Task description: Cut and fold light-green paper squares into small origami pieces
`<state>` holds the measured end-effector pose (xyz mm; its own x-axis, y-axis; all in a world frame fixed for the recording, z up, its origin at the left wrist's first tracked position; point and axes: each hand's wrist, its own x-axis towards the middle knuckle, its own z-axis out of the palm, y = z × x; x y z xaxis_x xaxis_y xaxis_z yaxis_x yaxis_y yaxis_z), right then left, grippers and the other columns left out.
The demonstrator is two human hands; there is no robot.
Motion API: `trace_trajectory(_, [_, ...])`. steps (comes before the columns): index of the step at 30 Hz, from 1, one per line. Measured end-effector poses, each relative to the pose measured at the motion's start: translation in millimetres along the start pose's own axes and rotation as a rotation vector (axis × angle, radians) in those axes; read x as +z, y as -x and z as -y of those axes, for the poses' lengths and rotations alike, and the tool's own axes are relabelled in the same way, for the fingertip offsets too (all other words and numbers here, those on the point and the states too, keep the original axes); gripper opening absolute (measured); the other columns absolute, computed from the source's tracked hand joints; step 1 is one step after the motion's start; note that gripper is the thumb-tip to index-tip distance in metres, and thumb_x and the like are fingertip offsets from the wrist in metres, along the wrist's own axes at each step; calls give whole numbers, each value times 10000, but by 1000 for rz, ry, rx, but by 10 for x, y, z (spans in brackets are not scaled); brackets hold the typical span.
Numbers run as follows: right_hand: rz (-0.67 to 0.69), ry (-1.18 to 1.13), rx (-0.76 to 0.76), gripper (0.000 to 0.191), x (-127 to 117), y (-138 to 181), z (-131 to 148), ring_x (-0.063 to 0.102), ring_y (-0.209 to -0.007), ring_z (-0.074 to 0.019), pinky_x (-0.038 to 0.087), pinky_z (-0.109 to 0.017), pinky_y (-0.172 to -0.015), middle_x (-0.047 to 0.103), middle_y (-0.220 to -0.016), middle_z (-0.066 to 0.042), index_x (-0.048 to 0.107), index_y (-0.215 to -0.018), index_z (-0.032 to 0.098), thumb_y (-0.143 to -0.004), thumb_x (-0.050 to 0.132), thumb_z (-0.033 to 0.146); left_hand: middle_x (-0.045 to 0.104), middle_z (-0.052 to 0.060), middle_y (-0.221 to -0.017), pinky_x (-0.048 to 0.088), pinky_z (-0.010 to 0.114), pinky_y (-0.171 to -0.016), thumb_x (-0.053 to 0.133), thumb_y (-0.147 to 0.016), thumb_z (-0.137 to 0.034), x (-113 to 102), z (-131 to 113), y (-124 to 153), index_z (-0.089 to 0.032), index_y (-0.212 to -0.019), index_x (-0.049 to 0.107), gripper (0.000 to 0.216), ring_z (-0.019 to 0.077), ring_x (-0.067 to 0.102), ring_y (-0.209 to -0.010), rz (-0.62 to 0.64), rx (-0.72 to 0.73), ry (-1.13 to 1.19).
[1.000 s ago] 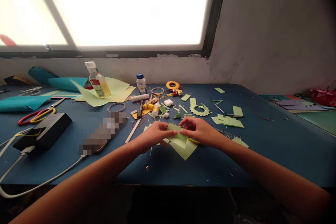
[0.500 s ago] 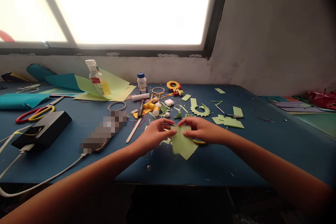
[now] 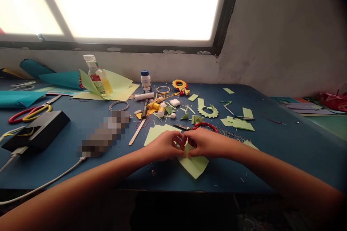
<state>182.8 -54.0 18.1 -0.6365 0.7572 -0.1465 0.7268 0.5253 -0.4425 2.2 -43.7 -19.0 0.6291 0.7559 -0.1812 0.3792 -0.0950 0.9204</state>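
While left hand (image 3: 164,146) and right hand (image 3: 207,143) clamp grip on green paper (image 3: 195,166) against worktop (image 3: 271,158), I judge: crease may skew if pinch slips; scissors (image 3: 195,127) near knuckles.

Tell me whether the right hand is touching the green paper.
Touching. The head view shows the right hand pinching the top edge of the green paper, with no gap between them, right beside the left hand.

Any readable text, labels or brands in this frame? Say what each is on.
None legible.
Clear plastic bottle of yellow liquid: red label, print too small.
Small white jar with blue cap: label blurred.
Light green folded paper held by left hand and right hand: no print visible.
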Motion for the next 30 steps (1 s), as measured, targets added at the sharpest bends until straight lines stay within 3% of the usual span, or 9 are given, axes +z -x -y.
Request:
trace_trajectory(4, [-209,-34,50,172,173,112,-86,604,-680,-169,395,-238,-577,670,-776,-24,653,-893,184,-722,643,176,674,25,-755,444,232,-586,630,-686,-217,35,9,48,-169,-934,639,253,156,605,-674,-115,81,-206])
trace_trajectory(9, [-380,-53,-78,126,294,227,-189,632,-811,-201,440,-281,-702,694,-888,-52,658,-913,211,-834,564,238,690,19,-771,440,239,-609,584,-722,-232,109,-12,76,-185,-866,676,177,150,587,-640,-181,114,-355])
trace_trajectory(12, [-358,-173,-82,122,283,216,-204,640,-790,-190,451,-274,-706,701,-851,-42,667,-874,210,-836,575,281,688,16,-762,435,227,-584,595,-702,-228,89,-22,49,-182,-857,679,182,151,590,-641,-178,107,-355])
trace_trajectory(15, [-255,-337,46,137,250,182,-169,639,-689,-163,448,-242,-607,699,-768,-19,660,-895,202,-807,597,286,670,15,-721,424,216,-552,609,-679,-231,18,-41,18,-168,-903,668,240,155,596,-638,-113,60,-288])
trace_trajectory(19, [-212,-320,156,171,236,148,-101,630,-657,-163,417,-228,-534,690,-725,-17,637,-910,198,-798,585,315,651,13,-700,417,215,-539,596,-691,-242,-39,-69,17,-160,-930,664,263,155,587,-633,-50,30,-274])
trace_trajectory(26, [-312,14,-70,103,296,128,-168,625,-770,-176,443,-258,-667,682,-866,-40,634,-893,193,-809,575,189,660,7,-708,424,222,-575,613,-699,-257,58,-52,87,-201,-908,679,226,161,585,-647,-183,56,-433])
trace_trajectory(30, [-354,94,-268,108,365,168,-277,626,-822,-173,466,-252,-704,683,-895,-55,631,-871,185,-871,523,185,665,16,-769,440,224,-617,615,-736,-251,55,-19,116,-192,-859,690,155,154,591,-681,-179,116,-482])
